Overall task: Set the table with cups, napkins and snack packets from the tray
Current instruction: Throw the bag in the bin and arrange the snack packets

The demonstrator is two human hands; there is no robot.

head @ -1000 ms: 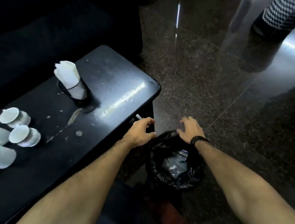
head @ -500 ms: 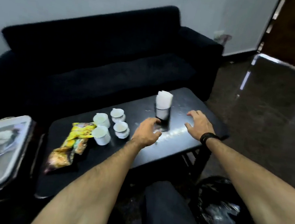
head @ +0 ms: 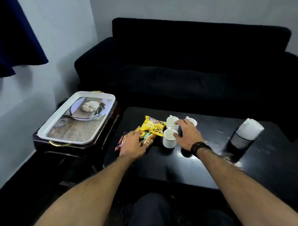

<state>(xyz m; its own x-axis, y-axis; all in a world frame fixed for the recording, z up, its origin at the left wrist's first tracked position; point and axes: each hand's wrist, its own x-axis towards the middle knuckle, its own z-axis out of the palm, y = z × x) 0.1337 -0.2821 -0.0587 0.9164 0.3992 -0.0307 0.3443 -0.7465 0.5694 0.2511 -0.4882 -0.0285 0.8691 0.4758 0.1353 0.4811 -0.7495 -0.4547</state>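
Our left hand [head: 133, 144] lies flat, fingers loosely spread, on the snack packets [head: 148, 131]; beside them our right hand [head: 186, 134], fingers splayed, touches two white cups [head: 169, 138].

Dim, cool indoor light: the black sofa [head: 197, 68] and table [head: 203, 168] lose detail in shadow, while the pale wall [head: 42, 24] reads brightest. Faint glare marks the tabletop; wide-angle distortion bends the edges, and overall focus is soft.

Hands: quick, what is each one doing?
Left hand: open, palm down on the orange crinkly snack packet.
Right hand: open, fingers touching the small white ceramic cups.
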